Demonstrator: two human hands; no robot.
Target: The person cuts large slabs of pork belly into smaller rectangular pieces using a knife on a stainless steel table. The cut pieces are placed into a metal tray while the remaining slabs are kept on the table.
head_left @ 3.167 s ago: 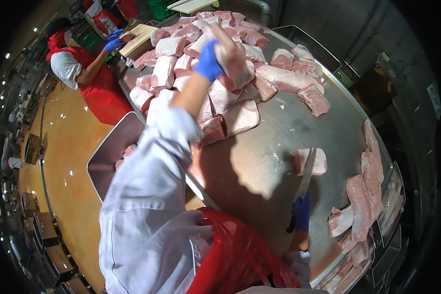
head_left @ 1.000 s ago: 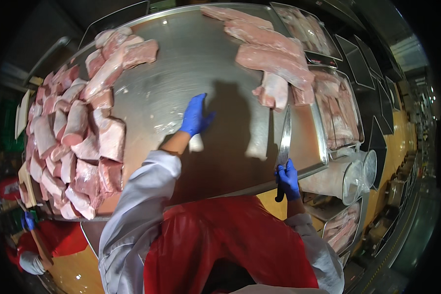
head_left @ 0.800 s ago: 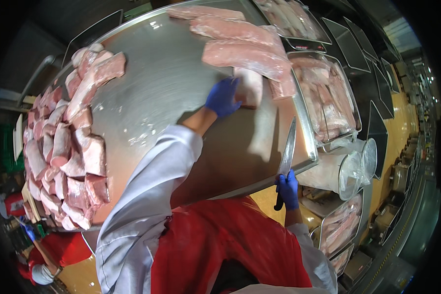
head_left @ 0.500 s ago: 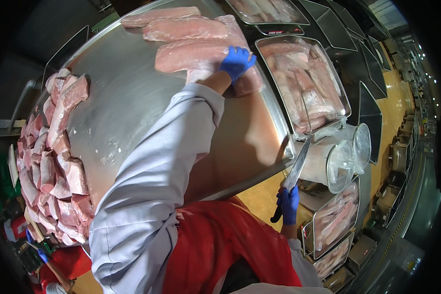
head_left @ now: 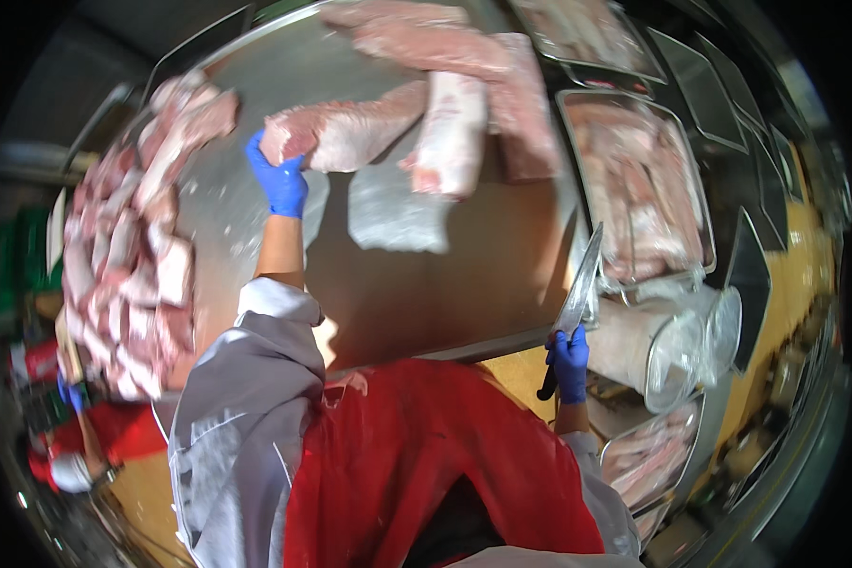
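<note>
My left hand [head_left: 282, 178], in a blue glove, is closed round the left end of a long pale pink pork loin [head_left: 360, 131]. The loin lies slanted across the steel table [head_left: 426, 303], its far end close to another loin [head_left: 456, 133] that points toward me. More loins [head_left: 435, 43] rest behind, overlapping. In my right hand [head_left: 568, 364], also blue-gloved, is a long knife [head_left: 578, 284], blade up and slanting away past the table's right edge. Its dark handle sticks out below my fist.
Cut meat pieces [head_left: 128, 256] are heaped along the table's left side. Metal trays of meat [head_left: 706, 222] stand to the right, above clear plastic-lined tubs [head_left: 674, 352]. Another person's gloved hand [head_left: 71, 391] shows at the lower left.
My left hand has moved left and nearer, from resting on the far loins to gripping one loin's end; that loin is now slanted. The knife stays in my right hand. The view has shifted.
</note>
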